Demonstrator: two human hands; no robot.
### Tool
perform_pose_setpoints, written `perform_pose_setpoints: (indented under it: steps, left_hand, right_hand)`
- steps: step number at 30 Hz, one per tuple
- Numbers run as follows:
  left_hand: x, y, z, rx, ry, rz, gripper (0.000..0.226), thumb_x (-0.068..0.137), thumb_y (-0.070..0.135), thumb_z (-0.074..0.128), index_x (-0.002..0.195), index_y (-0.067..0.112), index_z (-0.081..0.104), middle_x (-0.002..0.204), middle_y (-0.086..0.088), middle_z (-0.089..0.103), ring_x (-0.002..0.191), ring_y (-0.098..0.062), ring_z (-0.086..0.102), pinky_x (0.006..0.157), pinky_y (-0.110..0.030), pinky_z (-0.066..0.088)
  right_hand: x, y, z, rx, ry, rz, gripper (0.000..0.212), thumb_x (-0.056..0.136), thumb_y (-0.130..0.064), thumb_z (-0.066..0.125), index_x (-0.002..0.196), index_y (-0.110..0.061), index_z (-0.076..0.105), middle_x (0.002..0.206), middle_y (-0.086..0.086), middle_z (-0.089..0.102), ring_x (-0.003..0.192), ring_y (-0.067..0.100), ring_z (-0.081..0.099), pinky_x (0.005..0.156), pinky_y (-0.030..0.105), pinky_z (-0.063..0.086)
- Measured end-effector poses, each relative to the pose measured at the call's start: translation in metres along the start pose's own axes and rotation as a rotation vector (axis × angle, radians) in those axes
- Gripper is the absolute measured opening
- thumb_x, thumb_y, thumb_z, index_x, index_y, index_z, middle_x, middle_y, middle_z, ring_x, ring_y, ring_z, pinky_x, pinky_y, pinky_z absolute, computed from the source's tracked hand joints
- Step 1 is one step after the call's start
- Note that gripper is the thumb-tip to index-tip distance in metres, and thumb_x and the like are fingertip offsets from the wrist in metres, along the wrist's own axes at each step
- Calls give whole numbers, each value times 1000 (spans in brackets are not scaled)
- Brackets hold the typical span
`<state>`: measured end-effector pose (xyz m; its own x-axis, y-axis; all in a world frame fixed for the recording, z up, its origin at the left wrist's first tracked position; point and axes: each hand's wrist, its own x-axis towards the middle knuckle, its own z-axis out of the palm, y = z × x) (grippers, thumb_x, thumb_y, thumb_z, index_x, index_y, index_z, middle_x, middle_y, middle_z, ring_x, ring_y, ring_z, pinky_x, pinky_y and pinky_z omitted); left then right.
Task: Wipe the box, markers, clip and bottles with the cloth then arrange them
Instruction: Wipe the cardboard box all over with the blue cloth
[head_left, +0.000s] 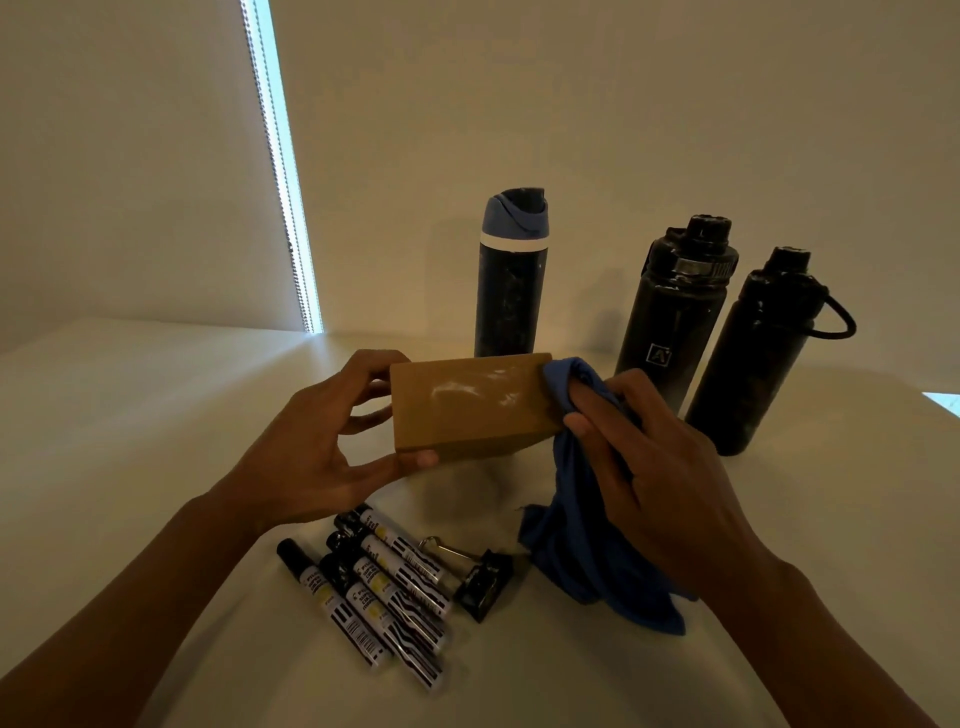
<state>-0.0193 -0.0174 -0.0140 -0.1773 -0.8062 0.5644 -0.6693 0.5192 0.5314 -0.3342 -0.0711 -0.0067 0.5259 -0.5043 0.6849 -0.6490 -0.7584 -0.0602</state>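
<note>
My left hand (317, 441) grips the left end of a brown cardboard box (467, 410), held above the table. My right hand (660, 467) holds a blue cloth (582, 561) bunched against the box's right end; the rest of the cloth hangs down to the table. Several black-and-white markers (384, 592) lie in a loose pile near the front. A black binder clip (483, 579) lies just right of them. Three dark bottles stand behind: one with a blue lid (511, 275), a black one with a logo (670, 312), and a black one with a loop handle (753, 358).
The white table (130, 441) meets a pale wall at the back. A window blind with a bead chain (280, 171) lets in a strip of light at the back left.
</note>
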Motion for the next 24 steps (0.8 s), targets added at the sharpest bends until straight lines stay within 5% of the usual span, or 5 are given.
perform_pose_setpoints:
  steps: [12, 15, 17, 21, 24]
  left_hand:
    - [-5, -15, -3, 0, 0, 7, 78, 84, 46, 81, 148, 31, 38, 138, 29, 56, 128, 3, 57, 103, -9, 45]
    - [-6, -16, -4, 0, -9, 10, 79, 85, 42, 82, 149, 31, 37, 139, 31, 54, 130, 5, 55, 104, -8, 43]
    - [-7, -15, -5, 25, -15, 27, 79, 85, 45, 82, 148, 35, 36, 139, 37, 52, 130, 9, 53, 105, -7, 41]
    - [-7, -15, -6, 38, -21, 36, 79, 86, 46, 81, 149, 32, 37, 140, 33, 53, 130, 6, 54, 109, -12, 43]
    - [-6, -17, -7, 50, -17, 22, 79, 87, 56, 75, 151, 30, 36, 141, 29, 54, 129, 5, 56, 108, -15, 46]
  right_hand:
    - [-9, -4, -11, -33, 3, -185, 29, 102, -36, 52, 123, -20, 62, 105, -2, 57, 78, 7, 53, 66, 23, 49]
    - [12, -15, 5, 103, 160, -341, 25, 99, -27, 58, 120, -16, 64, 112, 2, 63, 97, 12, 59, 84, 26, 46]
    - [21, -7, 21, 183, 411, -515, 29, 97, -15, 58, 121, -1, 66, 118, 13, 60, 104, 20, 58, 93, 24, 40]
    - [12, 2, 0, -79, 72, -61, 32, 103, -33, 50, 134, -24, 55, 113, 2, 54, 83, 7, 50, 69, 21, 49]
    - [7, -11, -6, -56, 19, -82, 35, 104, -34, 47, 137, -25, 53, 116, 0, 53, 86, 9, 53, 68, 28, 52]
